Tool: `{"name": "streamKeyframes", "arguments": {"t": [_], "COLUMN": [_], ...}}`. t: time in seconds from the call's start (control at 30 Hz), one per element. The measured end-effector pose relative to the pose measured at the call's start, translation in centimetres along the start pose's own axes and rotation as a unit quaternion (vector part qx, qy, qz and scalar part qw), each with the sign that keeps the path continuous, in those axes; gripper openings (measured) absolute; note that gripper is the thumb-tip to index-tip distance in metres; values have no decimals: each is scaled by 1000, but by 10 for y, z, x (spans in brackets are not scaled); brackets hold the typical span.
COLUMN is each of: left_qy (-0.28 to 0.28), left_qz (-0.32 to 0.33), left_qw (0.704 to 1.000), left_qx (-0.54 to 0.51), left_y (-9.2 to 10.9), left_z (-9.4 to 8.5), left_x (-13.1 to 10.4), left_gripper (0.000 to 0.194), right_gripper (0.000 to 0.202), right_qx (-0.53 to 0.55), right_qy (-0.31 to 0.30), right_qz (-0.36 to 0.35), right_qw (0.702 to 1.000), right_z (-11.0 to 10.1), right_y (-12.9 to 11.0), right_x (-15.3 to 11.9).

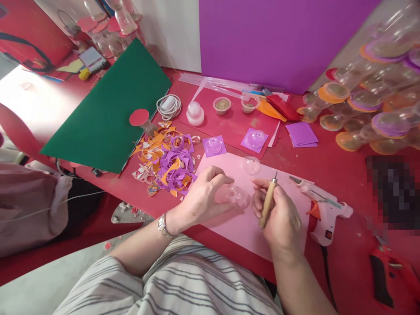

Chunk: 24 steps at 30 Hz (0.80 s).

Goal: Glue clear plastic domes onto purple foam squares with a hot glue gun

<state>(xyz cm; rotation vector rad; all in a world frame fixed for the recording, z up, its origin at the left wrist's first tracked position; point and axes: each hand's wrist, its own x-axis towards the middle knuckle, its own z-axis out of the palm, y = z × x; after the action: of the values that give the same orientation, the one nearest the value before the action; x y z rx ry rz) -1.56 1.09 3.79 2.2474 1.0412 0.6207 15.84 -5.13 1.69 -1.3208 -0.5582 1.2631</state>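
My right hand (pixel 278 218) is closed around the wooden handle of an awl (pixel 269 199), its thin metal tip pointing up and away from me. My left hand (pixel 208 192) is open, thumb and fingers curved apart beside a small clear plastic dome piece (pixel 236 196). Whether a fingertip touches that piece I cannot tell. It lies on a pink sheet (pixel 229 238), between my two hands. Just beyond it rests another clear plastic dome (pixel 251 165). Two more domes sit on purple squares, one on the left square (pixel 222 152) and one on the right square (pixel 244 142).
A white glue gun (pixel 323 227) lies at the right, and a red-handled tool (pixel 389 267) nearer me. Orange and purple scraps (pixel 177 168) are heaped left. Behind are cups of sand (pixel 222 105), a coiled white cable (pixel 168 107) and a green board (pixel 108 105). Clear plastic hourglass shapes (pixel 364 100) are stacked right.
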Motion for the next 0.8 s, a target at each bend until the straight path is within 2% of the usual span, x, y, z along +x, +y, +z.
{"name": "streamKeyframes", "arguments": {"t": [0.07, 0.17, 0.27, 0.33, 0.4, 0.5, 0.57, 0.6, 0.7, 0.8], "left_qy": [-28, -71, -76, -73, -71, -63, -53, -52, -58, -68], "left_qz": [-28, -50, -51, -47, -41, -30, -22, -18, -11, -15], "left_qw": [997, 988, 985, 985, 987, 991, 991, 990, 988, 986], "left_qx": [60, 129, 148, 147, 136, 118, 124, 131, 145, 153], "left_y": [-2, -5, -8, -10, -12, -15, -17, -18, -17, -15], "left_z": [2, 9, 16, 18, 19, 21, 22, 23, 22, 19], "left_x": [-6, -10, -11, -12, -13, -17, -18, -19, -18, -17], "left_gripper": [44, 41, 43, 44, 44, 46, 46, 46, 44, 41], "right_gripper": [36, 34, 34, 33, 31, 29, 28, 28, 29, 29], "right_qx": [-31, -101, -183, -251, -343, -491, -565, -592, -635, -646], "right_qy": [5, -15, -22, -23, -30, -62, -82, -86, -85, -75], "right_qz": [-12, -42, -98, -152, -222, -326, -353, -354, -339, -332], "right_qw": [999, 994, 978, 956, 912, 805, 741, 719, 689, 683], "right_z": [-1, -2, -2, -1, 1, 0, -2, -3, -7, -9], "right_y": [1, 3, 4, -1, -8, -19, -23, -23, -21, -19], "right_x": [-1, -1, -2, -5, -10, -21, -29, -33, -43, -48]}}
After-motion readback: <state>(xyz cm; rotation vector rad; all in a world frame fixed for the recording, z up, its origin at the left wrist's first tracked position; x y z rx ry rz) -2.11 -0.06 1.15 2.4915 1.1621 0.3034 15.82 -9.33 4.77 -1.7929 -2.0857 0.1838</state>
